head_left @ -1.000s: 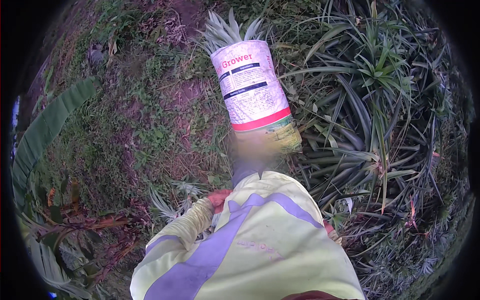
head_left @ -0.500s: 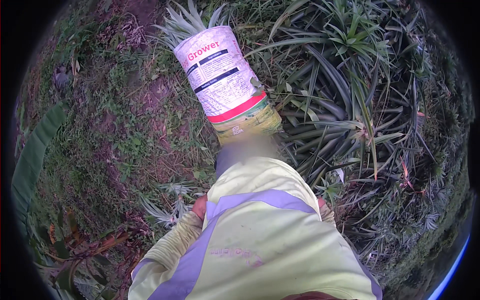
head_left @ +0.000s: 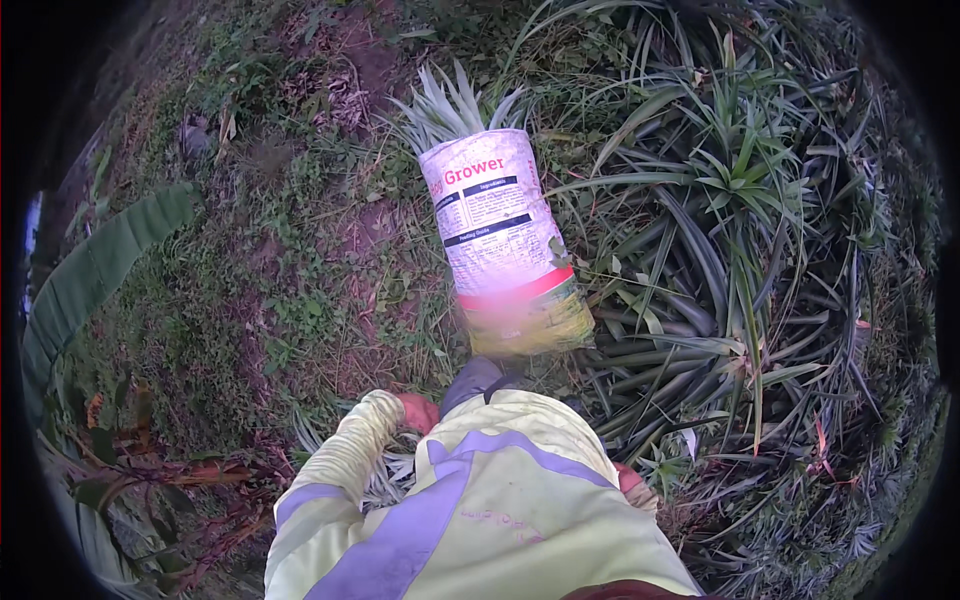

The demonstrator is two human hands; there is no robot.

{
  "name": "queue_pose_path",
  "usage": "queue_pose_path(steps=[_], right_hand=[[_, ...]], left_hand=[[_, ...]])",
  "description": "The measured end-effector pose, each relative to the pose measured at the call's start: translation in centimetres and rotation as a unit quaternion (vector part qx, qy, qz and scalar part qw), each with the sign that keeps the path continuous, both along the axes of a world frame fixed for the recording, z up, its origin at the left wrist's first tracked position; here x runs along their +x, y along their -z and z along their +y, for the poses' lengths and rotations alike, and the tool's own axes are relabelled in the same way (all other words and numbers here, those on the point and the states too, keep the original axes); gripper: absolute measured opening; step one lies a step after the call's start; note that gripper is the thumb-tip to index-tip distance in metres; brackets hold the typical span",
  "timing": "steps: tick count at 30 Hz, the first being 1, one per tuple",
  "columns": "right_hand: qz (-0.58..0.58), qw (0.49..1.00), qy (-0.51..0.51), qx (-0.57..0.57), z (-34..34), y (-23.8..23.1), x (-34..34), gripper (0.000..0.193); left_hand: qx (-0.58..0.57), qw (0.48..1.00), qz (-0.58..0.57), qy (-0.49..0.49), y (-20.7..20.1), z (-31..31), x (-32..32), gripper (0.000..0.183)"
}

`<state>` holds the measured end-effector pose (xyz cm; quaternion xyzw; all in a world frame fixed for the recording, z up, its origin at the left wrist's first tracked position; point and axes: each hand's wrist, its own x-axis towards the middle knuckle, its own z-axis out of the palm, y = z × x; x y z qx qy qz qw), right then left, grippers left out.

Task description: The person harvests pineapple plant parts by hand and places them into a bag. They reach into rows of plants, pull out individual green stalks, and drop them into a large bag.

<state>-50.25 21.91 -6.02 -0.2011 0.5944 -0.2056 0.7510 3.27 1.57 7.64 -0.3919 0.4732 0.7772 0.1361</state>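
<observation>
A filled white sack with a red band and a yellow-green bottom lies on the weedy ground in front of me. Spiky grey-green pineapple leaves stick out of its far end. My left hand hangs beside my waist, with its back partly in sight and its fingers not distinct. On the other side, my right hand is mostly covered by my shirt and sleeve, its fingers hidden. Neither hand touches the sack. I see nothing held in the visible part of either hand.
Dense pineapple plants with long pointed leaves fill the right side. A broad green leaf arches in at the left, above dry brown leaves. Weeds and bare soil lie left of the sack. Pale spiky leaves show below my left forearm.
The whole scene has shifted down and to the right in the picture, the sack with it. More of my left hand and forearm shows now. The sack lies in the same spot among the plants.
</observation>
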Motion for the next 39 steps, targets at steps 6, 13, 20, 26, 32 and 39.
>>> queue_pose_path(steps=[6,13,20,26,32,39], right_hand=[[0.053,0.991,-0.052,-0.109,-5.9,1.5,-0.6,0.008],[0.056,0.998,-0.013,-0.016,-15.3,4.3,1.9,0.014],[0.057,0.997,-0.056,0.014,-20.3,4.8,6.1,0.013],[0.052,0.996,-0.058,0.038,-21.0,6.0,7.2,0.014],[0.071,0.994,-0.048,0.074,-20.0,7.5,7.3,0.015],[0.017,0.988,0.06,0.138,-13.6,12.1,0.1,0.017]], left_hand=[[-0.503,0.739,-0.342,0.288,1.3,-7.2,-14.1,0.027],[-0.596,0.704,-0.198,0.332,-8.4,-13.7,-33.3,0.032],[-0.725,0.6,-0.136,0.31,-26.5,-17.2,-36.3,0.033],[-0.763,0.587,-0.017,0.269,-34.4,-11.7,-39.7,0.034],[-0.565,0.801,-0.196,-0.037,-3.8,-10.3,-20.2,0.041],[-0.025,0.771,-0.437,-0.462,12.0,7.0,6.9,0.038]])
